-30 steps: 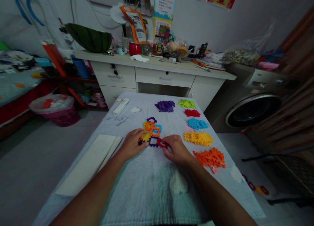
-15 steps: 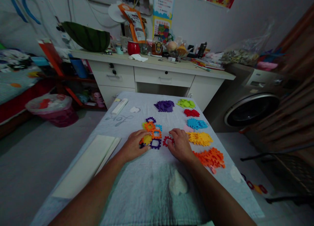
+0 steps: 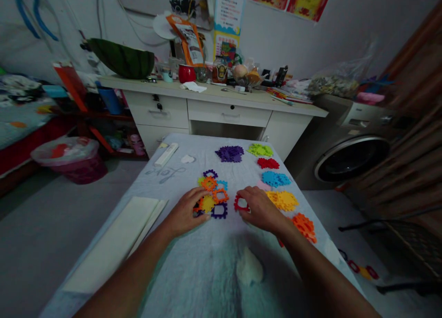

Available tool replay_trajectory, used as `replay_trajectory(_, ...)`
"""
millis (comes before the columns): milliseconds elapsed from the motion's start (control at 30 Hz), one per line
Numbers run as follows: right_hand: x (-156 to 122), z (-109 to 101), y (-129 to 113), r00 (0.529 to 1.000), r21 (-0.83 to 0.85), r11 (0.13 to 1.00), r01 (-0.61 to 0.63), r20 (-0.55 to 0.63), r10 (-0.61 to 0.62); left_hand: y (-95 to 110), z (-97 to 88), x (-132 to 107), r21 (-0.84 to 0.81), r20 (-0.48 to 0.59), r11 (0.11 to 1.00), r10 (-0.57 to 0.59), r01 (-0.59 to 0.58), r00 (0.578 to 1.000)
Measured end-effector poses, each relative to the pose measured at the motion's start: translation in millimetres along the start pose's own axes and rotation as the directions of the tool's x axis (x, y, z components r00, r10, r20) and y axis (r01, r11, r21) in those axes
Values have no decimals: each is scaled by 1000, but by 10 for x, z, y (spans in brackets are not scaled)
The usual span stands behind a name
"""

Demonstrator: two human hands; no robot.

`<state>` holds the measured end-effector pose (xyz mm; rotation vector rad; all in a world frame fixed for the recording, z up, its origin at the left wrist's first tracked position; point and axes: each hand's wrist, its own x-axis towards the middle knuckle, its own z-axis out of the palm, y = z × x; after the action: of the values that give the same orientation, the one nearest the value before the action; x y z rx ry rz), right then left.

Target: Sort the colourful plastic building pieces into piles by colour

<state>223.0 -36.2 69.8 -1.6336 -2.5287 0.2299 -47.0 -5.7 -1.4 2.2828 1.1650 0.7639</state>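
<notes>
A cluster of joined toothed plastic tiles [image 3: 214,193], orange, yellow, blue and purple, lies in the middle of a cloth-covered table [image 3: 207,272]. My left hand [image 3: 184,212] rests on the cluster's left side, fingers pressed on the yellow tile. My right hand [image 3: 260,207] lies just right of it, fingertips pinching a single red tile [image 3: 241,203] that sits apart from the cluster. Sorted piles lie to the right: purple [image 3: 229,153], green [image 3: 260,149], red [image 3: 268,163], blue [image 3: 275,178], yellow [image 3: 283,199] and orange [image 3: 304,226].
A flat white box [image 3: 113,244] lies at the table's left. A white tube [image 3: 166,154] rests near the far left corner. Beyond stand a cluttered desk [image 3: 221,108], a washing machine [image 3: 352,147] at right and a pink bin [image 3: 71,157] at left.
My right hand pulled the red tile away from the cluster's purple tile, then shifted slightly right. My left hand stayed on the cluster. The camera tilted a little.
</notes>
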Motion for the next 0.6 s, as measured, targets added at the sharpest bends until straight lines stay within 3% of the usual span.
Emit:
replay_trajectory(167, 246, -374, 495, 999, -94, 995, 41, -12, -43, -45, -11, -24, 134, -49, 991, -9, 16, 999)
replay_trajectory(233, 423, -468, 811, 999, -144, 990, -10, -38, 5, -58, -14, -28, 168, -48, 985, -17, 25, 999)
replay_trajectory(300, 603, -518, 1136, 990, -197, 971, -136, -64, 126, -64, -11, -29, 182, -42, 983, -33, 40, 999)
replay_trajectory(433, 879, -480, 1622, 932, -239, 901, -362, -111, 345, -72, 5, -25, 173, -53, 983, -56, 65, 997)
replay_trajectory(600, 1063, -287, 1798, 886, -215, 861, -461, -62, 459, -74, -1, -5, 146, -73, 986, -72, 82, 995)
